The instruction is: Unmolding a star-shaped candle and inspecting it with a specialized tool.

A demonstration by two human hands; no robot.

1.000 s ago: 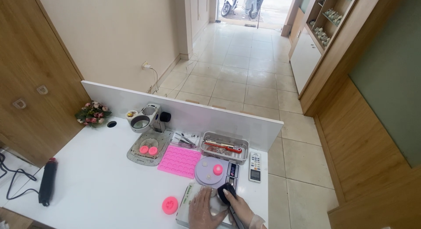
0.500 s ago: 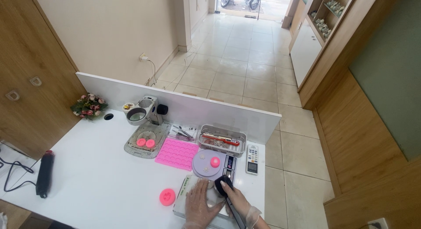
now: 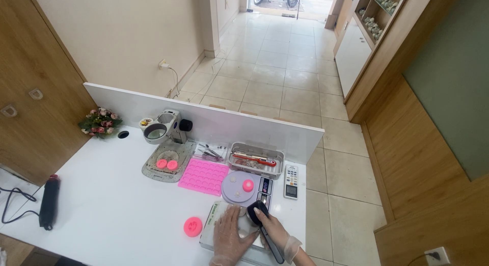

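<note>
1. My left hand [image 3: 227, 238] lies flat, gloved fingers spread, on the white box [image 3: 216, 226] at the near edge of the tabletop [image 3: 102, 210].
2. My right hand [image 3: 275, 233] has its fingers closed around a black tool [image 3: 265, 220], its head over the box.
3. A pink disc [image 3: 192, 227] lies just left of the box.
4. The scale [image 3: 239, 187] sits just behind, a pink mould [image 3: 204, 176] to its left.

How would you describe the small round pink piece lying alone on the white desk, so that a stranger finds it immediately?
Start at the white desk and go to its near edge, where the gloved left hand presses on a flat box. Just left of that box lies the round pink piece. Unlike the square pink mat farther back, it is small, round and touches nothing else.
</note>
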